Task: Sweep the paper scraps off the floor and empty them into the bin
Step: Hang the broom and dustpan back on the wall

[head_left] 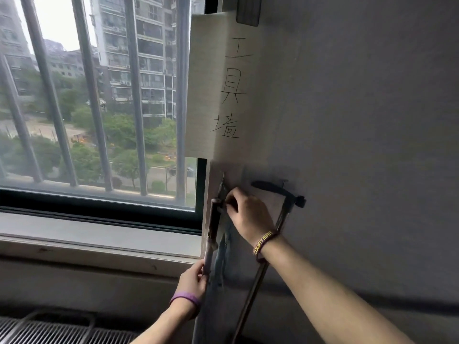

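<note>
A long handle, brownish at the top and pale lower down, hangs upright against the grey wall beside the window. My left hand grips it low down. My right hand pinches at its top end, near a thin metal hook on the wall. A second, slimmer metal handle hangs slanted to the right from a dark wall clip. Its lower end and whatever heads the two handles carry are out of frame. No paper scraps or bin are in view.
A paper sign with handwritten characters is stuck on the wall above the hook. To the left are a barred window and its sill. A metal grille lies at the bottom left.
</note>
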`<state>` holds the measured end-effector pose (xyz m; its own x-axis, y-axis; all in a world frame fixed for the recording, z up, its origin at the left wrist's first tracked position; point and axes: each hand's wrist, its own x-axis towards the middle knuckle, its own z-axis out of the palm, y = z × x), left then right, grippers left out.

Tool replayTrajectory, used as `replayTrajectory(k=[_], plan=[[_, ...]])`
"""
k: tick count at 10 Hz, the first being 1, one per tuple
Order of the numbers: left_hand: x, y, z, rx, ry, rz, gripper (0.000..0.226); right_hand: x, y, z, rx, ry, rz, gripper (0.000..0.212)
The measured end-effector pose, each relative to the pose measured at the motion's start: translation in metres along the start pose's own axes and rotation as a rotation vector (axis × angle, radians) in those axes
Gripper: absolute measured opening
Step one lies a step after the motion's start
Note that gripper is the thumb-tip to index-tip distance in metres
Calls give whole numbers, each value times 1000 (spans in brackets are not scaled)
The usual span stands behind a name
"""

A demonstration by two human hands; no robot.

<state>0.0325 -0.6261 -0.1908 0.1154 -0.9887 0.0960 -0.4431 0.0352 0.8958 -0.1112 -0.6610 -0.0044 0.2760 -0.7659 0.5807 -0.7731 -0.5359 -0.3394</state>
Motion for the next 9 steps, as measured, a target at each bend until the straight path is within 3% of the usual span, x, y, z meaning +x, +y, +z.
replayTrajectory(k=[3,5,7,8,9], plan=[[5,4,5,216,-109,-140,25,-25,-4,-4,126,-143,173,20],[13,28,1,350,-150,-234,25,-42,0,-15,139,-176,252,23],[-18,78,-16,599,-72,-205,33,-68,1,-52,210,-242,244,21],[-30,116,-23,594,-48,-80,39,-81,-8,-108,407,-216,210,17],[-42,161,-23,528,-4,-5,42,-98,-29,-213,688,-7,58,14]])
